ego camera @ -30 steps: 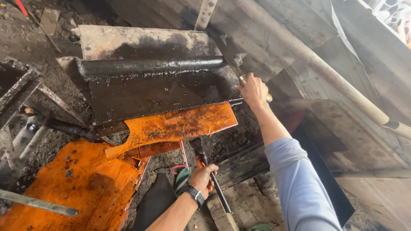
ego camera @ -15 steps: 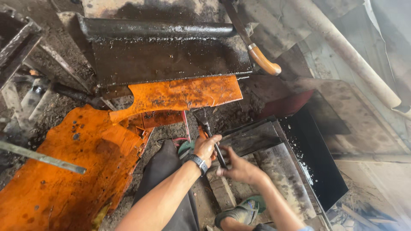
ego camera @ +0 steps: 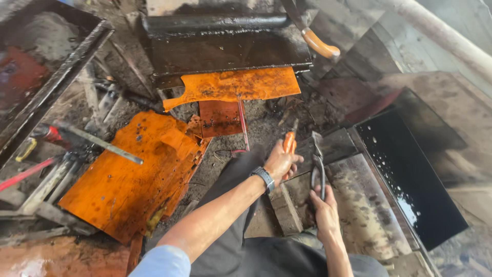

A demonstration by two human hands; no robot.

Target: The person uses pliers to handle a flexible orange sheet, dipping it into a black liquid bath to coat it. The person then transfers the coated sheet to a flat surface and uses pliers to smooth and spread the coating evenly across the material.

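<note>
My left hand (ego camera: 279, 163), a watch on its wrist, is closed around an orange-handled tool (ego camera: 289, 141) that points away from me. My right hand (ego camera: 326, 215) sits just right of it and grips the handles of dark metal shears (ego camera: 318, 172), whose blades lie on a grey metal sheet (ego camera: 353, 197). Both hands are over a wooden block (ego camera: 284, 205) in front of my knees. A small rust-red metal piece (ego camera: 219, 118) lies on the ground a little beyond the left hand.
Rusty orange sheets lie ahead (ego camera: 238, 84) and to the left (ego camera: 130, 177). Behind them stands a blackened folded metal piece (ego camera: 225, 48), with a wooden-handled tool (ego camera: 320, 46) beside it. A glossy black tray (ego camera: 410, 174) is on the right. Metal bars and scrap (ego camera: 77, 138) clutter the left.
My right hand left the black folded piece at the back, came down beside my left hand and closed on the shears. The left hand stayed on the orange-handled tool.
</note>
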